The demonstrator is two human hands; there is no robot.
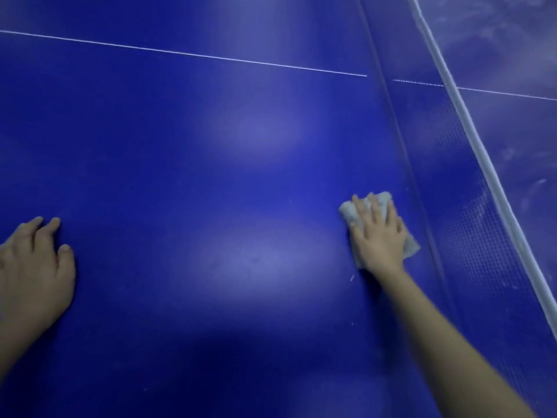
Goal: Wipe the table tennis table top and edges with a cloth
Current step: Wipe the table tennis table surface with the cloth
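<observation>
Right grip (378, 236) lies flat, fingers straight and slightly spread, pressing a crumpled pale grey cloth (383, 200) onto the dark blue table tennis bench (211, 146), just beside the white-taped mesh net (458, 188). Left grip (36, 267) rests on the bench well apart, fingers loosely bent, holding nothing

net (461, 206) with white top tape

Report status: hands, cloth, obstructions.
Right hand flat on cloth, pressing it to table top. Left hand resting on table top, holding nothing. Net just right of cloth.
</observation>
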